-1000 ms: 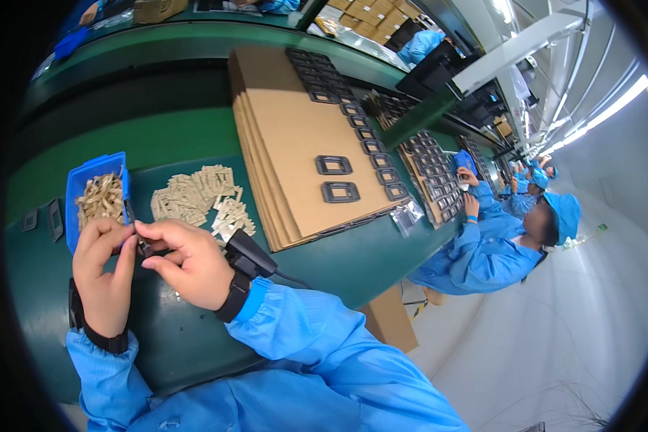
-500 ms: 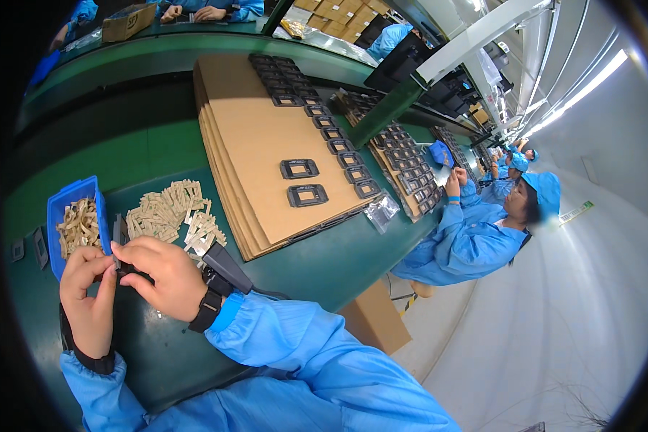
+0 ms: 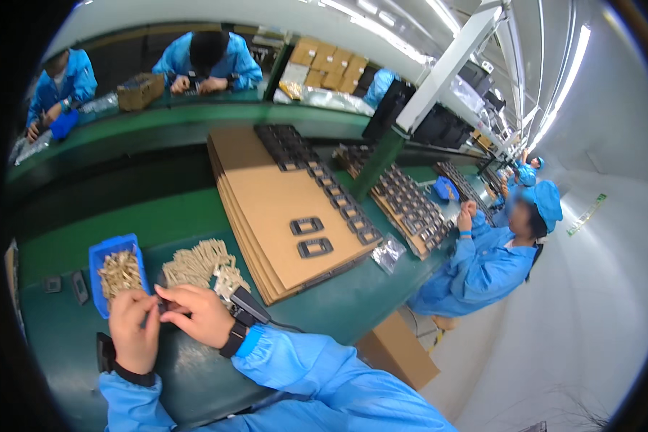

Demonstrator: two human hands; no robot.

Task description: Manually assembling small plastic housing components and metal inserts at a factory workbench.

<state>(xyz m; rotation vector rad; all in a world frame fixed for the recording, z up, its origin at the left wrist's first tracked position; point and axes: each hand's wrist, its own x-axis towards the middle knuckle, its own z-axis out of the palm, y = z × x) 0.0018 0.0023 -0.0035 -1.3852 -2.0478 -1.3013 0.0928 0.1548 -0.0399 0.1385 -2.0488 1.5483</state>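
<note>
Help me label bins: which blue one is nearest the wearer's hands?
The blue bin of beige strips, just beyond the left hand. The blue container by the co-worker at right and the upper-left one sit farther off.

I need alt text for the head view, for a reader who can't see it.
A person's left hand and right hand pinch a small dark part over a green workbench, beside a blue bin of tan pieces and a pile of pale strips. Rectangular black frames lie on stacked cardboard sheets; a co-worker in blue is at the right.
</note>
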